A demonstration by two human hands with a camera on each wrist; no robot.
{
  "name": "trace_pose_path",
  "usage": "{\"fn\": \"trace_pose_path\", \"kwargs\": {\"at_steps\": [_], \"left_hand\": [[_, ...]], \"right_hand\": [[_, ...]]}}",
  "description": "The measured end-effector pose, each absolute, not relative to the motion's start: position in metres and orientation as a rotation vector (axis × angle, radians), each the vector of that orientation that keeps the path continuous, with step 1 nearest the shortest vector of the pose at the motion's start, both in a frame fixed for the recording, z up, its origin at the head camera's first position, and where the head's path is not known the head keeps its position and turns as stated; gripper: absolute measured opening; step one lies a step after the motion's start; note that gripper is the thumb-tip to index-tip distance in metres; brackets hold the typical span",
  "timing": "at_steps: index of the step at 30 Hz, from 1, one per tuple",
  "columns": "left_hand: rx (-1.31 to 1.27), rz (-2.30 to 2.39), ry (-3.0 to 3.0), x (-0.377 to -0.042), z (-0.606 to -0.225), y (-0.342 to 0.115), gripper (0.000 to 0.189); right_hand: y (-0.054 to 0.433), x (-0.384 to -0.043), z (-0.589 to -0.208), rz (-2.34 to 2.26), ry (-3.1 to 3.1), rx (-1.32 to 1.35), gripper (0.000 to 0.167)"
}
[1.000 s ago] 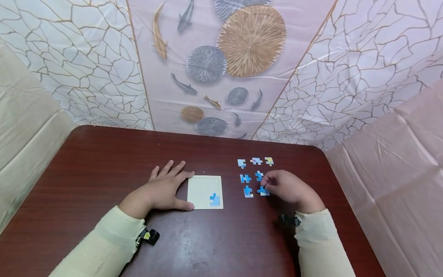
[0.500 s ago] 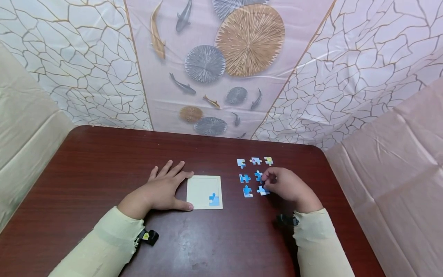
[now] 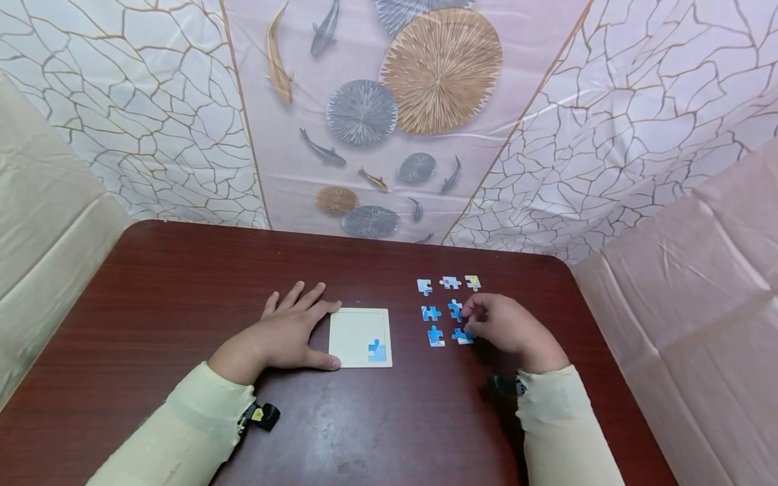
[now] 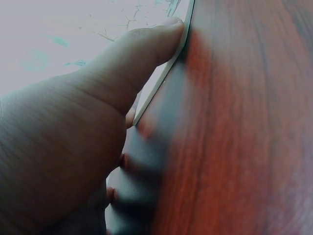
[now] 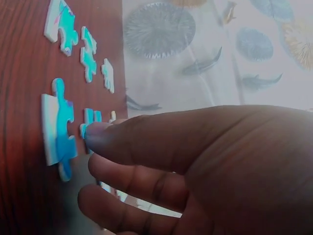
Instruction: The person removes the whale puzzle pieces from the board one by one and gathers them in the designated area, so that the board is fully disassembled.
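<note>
My left hand (image 3: 282,335) lies spread on the table, its thumb and index finger at the left edge of a square cream puzzle board (image 3: 352,331). A blue puzzle piece (image 3: 377,351) sits in the board's lower right corner. My right hand (image 3: 507,327) is over the right side of the loose pieces, fingers bent. Its index fingertip is right at a blue piece (image 3: 455,310), its thumb close to a blue-and-white piece (image 3: 460,336). In the right wrist view, the thumb (image 5: 142,139) overlaps a piece, and I cannot tell whether the fingers pinch one.
More loose puzzle pieces lie left of and beyond the right hand: a blue piece (image 3: 431,313), a blue-and-white piece (image 3: 435,336), and a back row with a yellow-marked piece (image 3: 472,282). The dark red-brown table (image 3: 365,425) ends at a patterned cloth wall (image 3: 340,169).
The right hand's fingertips have shifted slightly upward among the loose pieces since a second ago. The left hand and the board have stayed in place.
</note>
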State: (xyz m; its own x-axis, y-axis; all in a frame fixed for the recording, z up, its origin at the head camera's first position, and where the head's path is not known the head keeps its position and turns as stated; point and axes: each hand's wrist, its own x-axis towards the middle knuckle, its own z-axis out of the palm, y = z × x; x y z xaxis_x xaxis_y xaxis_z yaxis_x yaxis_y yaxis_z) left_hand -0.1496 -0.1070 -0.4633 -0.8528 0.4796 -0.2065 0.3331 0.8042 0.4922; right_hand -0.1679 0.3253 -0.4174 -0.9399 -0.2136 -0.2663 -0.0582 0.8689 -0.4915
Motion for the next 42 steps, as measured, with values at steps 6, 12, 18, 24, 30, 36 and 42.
{"fn": "trace_pose_path", "kwargs": {"at_steps": [6, 12, 18, 24, 30, 36, 42], "left_hand": [[0.616, 0.638, 2.674, -0.149, -0.464, -0.108, 0.109], [0.628, 0.645, 2.675, -0.149, -0.464, -0.108, 0.109], [0.625, 0.638, 2.679, -0.15, -0.464, -0.108, 0.108], [0.62, 0.627, 2.683, -0.15, -0.465, -0.107, 0.108], [0.62, 0.623, 2.679, -0.15, -0.464, -0.107, 0.108], [0.627, 0.631, 2.676, -0.15, -0.462, -0.107, 0.108], [0.624, 0.63, 2.679, -0.15, -0.463, -0.108, 0.108]], "right_hand": [[0.309, -0.168, -0.406, -0.631, 2.747, -0.323, 0.015], [0.276, -0.162, -0.391, -0.589, 2.737, -0.458, 0.017], [0.239, -0.156, -0.39, -0.596, 2.702, -0.62, 0.018], [0.204, -0.15, -0.407, -0.588, 2.658, -0.776, 0.017], [0.185, -0.145, -0.414, -0.533, 2.654, -0.807, 0.021], [0.181, -0.144, -0.419, -0.489, 2.646, -0.772, 0.027], [0.179, -0.143, -0.421, -0.456, 2.651, -0.772, 0.022]]}}
